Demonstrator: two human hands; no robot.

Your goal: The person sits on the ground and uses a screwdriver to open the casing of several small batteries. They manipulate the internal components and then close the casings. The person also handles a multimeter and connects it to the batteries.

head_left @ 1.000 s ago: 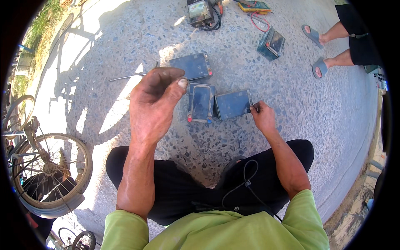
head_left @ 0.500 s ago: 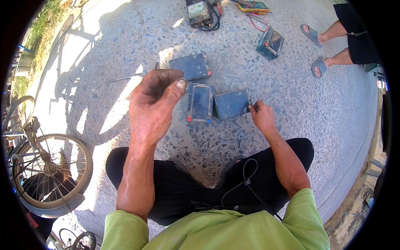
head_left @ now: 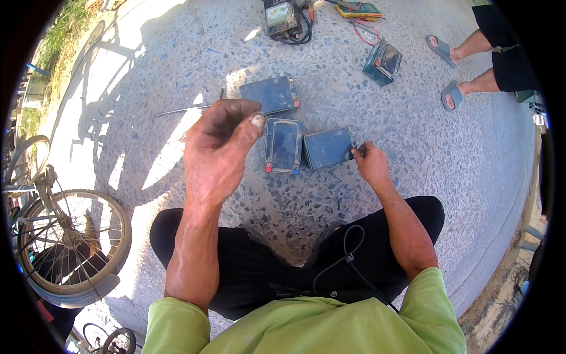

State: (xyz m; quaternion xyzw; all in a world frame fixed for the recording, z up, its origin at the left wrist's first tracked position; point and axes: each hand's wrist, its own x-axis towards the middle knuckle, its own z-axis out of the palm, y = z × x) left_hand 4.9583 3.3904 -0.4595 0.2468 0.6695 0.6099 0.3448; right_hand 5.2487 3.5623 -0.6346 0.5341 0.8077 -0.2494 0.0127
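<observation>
My left hand (head_left: 218, 135) is raised with its fingers curled and the thumb against the index finger; anything small between them cannot be made out. Down on the ground, my right hand (head_left: 372, 162) pinches the right end of a dark rectangular battery (head_left: 328, 148). Beside that battery, on its left, lies a second one (head_left: 284, 145) with a raised frame on its face and a red and a blue terminal. A third dark battery (head_left: 268, 94) lies just beyond, partly behind my left fingers. A thin metal rod (head_left: 180, 110) reaches out from behind my left hand.
Farther off lie a boxy meter with cables (head_left: 280, 17), a yellow multimeter (head_left: 361, 10) with a red lead and a greenish battery (head_left: 383, 62). Another person's sandalled feet (head_left: 453, 96) stand at the right. A bicycle wheel (head_left: 73, 239) is at my left.
My left hand has shifted very slightly to the right. My right hand stays at the battery's end, and the batteries have not moved.
</observation>
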